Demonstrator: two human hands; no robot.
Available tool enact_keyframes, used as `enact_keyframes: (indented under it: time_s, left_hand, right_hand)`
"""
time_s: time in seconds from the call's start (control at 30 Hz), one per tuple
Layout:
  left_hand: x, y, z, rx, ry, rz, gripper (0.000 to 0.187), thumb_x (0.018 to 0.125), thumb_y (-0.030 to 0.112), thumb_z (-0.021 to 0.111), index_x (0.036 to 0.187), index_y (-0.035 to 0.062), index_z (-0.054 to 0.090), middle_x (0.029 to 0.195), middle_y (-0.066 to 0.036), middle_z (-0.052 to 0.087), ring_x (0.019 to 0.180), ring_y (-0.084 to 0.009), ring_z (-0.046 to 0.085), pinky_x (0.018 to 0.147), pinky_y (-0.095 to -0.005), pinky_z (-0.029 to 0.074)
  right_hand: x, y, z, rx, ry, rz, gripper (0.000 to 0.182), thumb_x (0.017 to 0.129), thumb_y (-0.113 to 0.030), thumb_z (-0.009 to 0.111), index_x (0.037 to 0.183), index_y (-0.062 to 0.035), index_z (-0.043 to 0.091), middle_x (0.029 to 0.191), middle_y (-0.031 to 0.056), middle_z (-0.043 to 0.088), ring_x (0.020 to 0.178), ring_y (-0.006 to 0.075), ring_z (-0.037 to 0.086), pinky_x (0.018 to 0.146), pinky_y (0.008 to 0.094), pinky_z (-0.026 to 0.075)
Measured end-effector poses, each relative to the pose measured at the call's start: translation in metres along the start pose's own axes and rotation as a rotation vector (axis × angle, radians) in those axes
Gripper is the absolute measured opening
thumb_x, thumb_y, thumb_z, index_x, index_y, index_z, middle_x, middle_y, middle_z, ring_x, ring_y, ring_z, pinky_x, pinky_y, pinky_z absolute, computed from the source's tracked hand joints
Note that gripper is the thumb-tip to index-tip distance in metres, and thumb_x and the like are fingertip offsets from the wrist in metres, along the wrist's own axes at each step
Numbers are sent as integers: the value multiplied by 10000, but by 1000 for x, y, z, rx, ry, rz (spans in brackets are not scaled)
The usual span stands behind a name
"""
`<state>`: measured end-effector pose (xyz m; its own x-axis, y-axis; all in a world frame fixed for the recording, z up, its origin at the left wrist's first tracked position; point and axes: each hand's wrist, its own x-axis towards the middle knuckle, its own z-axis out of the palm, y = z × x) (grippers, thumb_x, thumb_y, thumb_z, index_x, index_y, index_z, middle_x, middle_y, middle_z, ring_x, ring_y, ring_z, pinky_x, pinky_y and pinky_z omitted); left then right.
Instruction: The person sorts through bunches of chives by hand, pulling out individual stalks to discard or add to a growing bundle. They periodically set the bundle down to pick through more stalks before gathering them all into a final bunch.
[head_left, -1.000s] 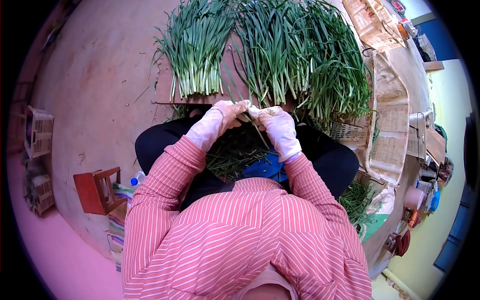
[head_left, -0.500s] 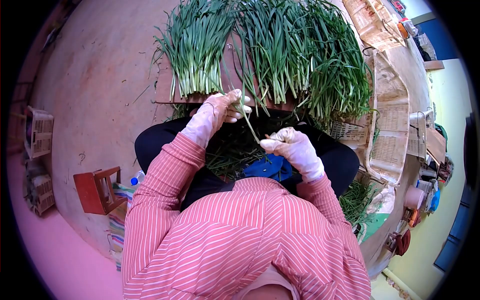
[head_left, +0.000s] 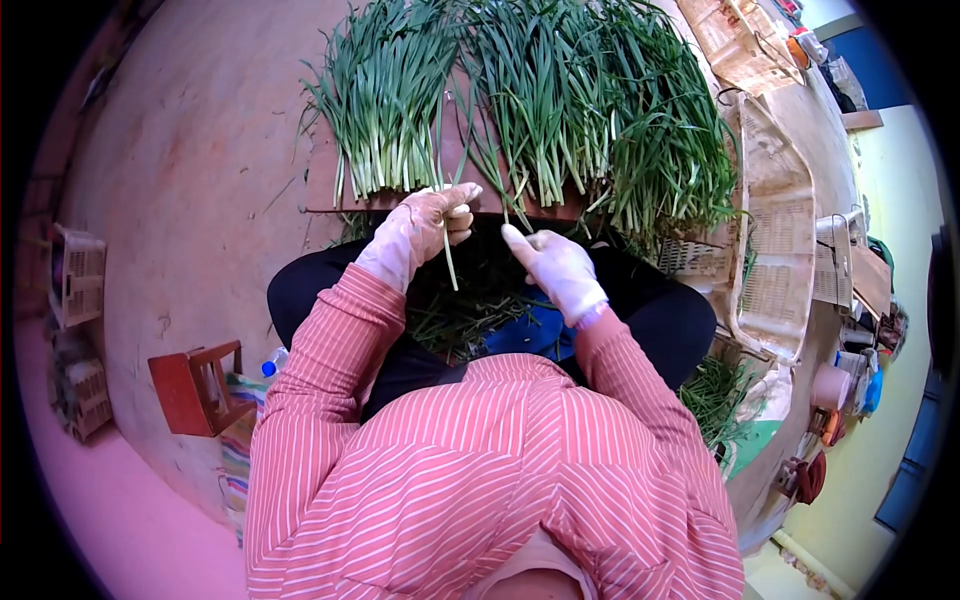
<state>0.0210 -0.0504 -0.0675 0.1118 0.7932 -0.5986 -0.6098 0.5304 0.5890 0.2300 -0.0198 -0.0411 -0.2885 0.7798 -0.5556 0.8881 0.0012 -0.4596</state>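
Note:
My left hand (head_left: 428,225), in a whitish glove, is closed round a few Chinese chive stalks (head_left: 450,265), whose pale lower ends hang below the fist. Just beyond it, a neat bundle of chives (head_left: 385,150) lies on a brown board (head_left: 325,185). My right hand (head_left: 560,268), gloved too, has its fingers curled, and its thumb points up at loose stalk ends (head_left: 508,212) overhanging the board's near edge. Whether it pinches any of them is hidden. A larger heap of chives (head_left: 570,120) covers the board's right side.
Trimmings (head_left: 450,325) and a blue cloth (head_left: 525,335) lie between my legs. To the right stand plastic crates (head_left: 775,230) and more greens (head_left: 715,400). A red wooden stool (head_left: 185,390) and a blue-capped bottle (head_left: 272,362) are at left.
My right hand has moved up and away from the stalk held between both hands, to the board's edge. The left hand keeps hold, and the stalk's end now hangs straight down.

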Motion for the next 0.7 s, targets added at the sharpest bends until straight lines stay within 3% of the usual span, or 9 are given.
enact_keyframes:
  time_s: [0.03, 0.07, 0.13, 0.17, 0.23, 0.37, 0.5, 0.6, 0.7]
  left_hand:
    - [4, -4, -3, 4, 24, 0, 184, 893, 247, 649, 946, 72, 630, 626, 55, 474, 538, -76, 426, 573, -256, 414]
    - [7, -6, -5, 8, 48, 1, 148, 886, 209, 656, 924, 67, 630, 608, 66, 433, 512, -65, 386, 537, -246, 389]
    - [8, -7, -5, -21, 49, -8, 134, 887, 187, 650, 925, 61, 625, 606, 67, 446, 504, -62, 396, 511, -245, 382]
    - [9, -8, -3, -31, 91, -24, 132, 890, 186, 645, 934, 63, 626, 607, 66, 447, 505, -61, 398, 506, -241, 379]
    - [8, -13, -4, -42, 128, -29, 147, 902, 195, 630, 974, 67, 631, 608, 64, 450, 499, -56, 396, 499, -229, 370]
    - [6, -15, -9, -12, -170, -39, 288, 917, 228, 598, 1113, 22, 641, 623, 59, 477, 558, -70, 441, 544, -228, 379]
    - [-2, -15, 8, 151, -94, -4, 320, 907, 216, 597, 1118, -22, 633, 742, -68, 605, 621, -169, 568, 575, -276, 469]
    - [1, -20, 11, 216, -16, 4, 303, 894, 246, 622, 1065, 1, 671, 722, -35, 604, 511, -104, 427, 487, -261, 371]
    - [2, -15, 6, 421, 133, 40, 285, 884, 273, 642, 991, 16, 705, 684, -2, 593, 486, -84, 345, 472, -253, 320]
  right_hand:
    - [5, -7, 4, 44, 13, 7, 686, 846, -689, 462, 880, -26, 631, 666, 95, 640, 611, 203, 628, 640, 356, 476]
    - [15, -10, 7, 8, -12, 24, 627, 868, -635, 489, 894, -26, 633, 681, 75, 653, 587, 175, 613, 617, 320, 478]
    - [28, -7, 30, 539, -38, -4, 514, 893, -535, 538, 887, -31, 638, 698, 44, 667, 576, 127, 598, 570, 263, 456]
    - [29, -6, 32, 539, -42, -7, 514, 893, -535, 538, 887, -31, 638, 698, 44, 667, 576, 127, 598, 570, 263, 456]
    - [18, -8, 32, 713, -252, -64, 346, 905, -381, 604, 867, -39, 645, 711, 38, 673, 537, 86, 561, 534, 239, 459]
    - [-19, -17, 18, 695, -490, -51, 397, 892, -441, 597, 962, -56, 666, 806, 16, 692, 621, 49, 569, 576, 198, 416]
    - [-8, -16, 19, 819, -380, -165, 337, 909, -363, 584, 1014, -54, 669, 878, -9, 662, 698, 29, 542, 613, 182, 411]
    - [3, -8, 28, 1019, -310, -172, 226, 868, -272, 614, 864, -63, 699, 736, -1, 659, 637, 54, 580, 555, 180, 401]
    - [9, 7, 38, 856, -237, -4, 261, 856, -278, 601, 886, -40, 701, 737, 64, 685, 660, 96, 632, 559, 224, 443]
